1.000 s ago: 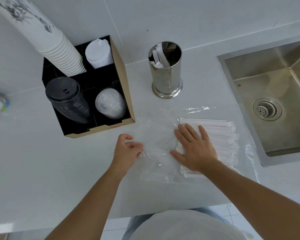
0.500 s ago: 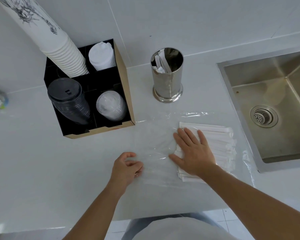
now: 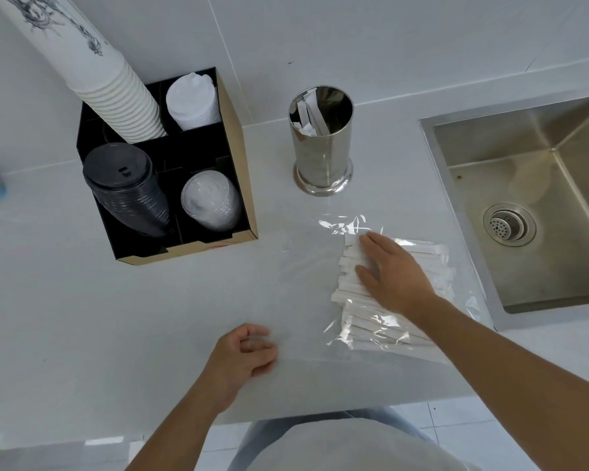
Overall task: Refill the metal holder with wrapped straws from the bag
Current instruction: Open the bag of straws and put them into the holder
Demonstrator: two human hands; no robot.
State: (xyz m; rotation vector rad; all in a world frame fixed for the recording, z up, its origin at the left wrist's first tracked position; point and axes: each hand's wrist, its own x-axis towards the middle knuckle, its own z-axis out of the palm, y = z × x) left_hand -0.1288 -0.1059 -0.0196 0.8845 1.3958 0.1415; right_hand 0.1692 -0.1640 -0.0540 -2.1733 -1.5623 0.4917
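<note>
While the metal holder (image 3: 321, 141) stands upright on the counter (image 3: 82, 317) with only a few wrapped straws leaning against its inner wall, the step in hand reads as getting at the supply: opening or emptying the bag, not yet loading. Clear plastic bag (image 3: 306, 266) lies flat in front of the holder, between the cup organiser (image 3: 238, 185) and the sink (image 3: 524, 185); bundle of wrapped straws (image 3: 432, 263) sits in its right portion, ends pointing left. Right hand (image 3: 393, 273) rests palm-down on top of the bundle, fingers (image 3: 371, 241) spread and extended toward the straw ends, flat and pressing rather than closed round anything; whether it lies on the film or inside the bag mouth cannot be told. Left hand (image 3: 244, 355) is near the counter's front edge at the bag's near-left corner, fingers curled loosely toward the thumb; it appears to pinch the film, but the plastic is too transparent to confirm contact. Both forearms reach in from below, right one angled across the bag. Judgement: task is at an early stage, holder nearly empty. Next move calls for the left hand to hold the film back while the right draws a handful of straws out leftward, gathers them parallel, then carries them upright to the holder's mouth. Risk: loose film dragging along.
</note>
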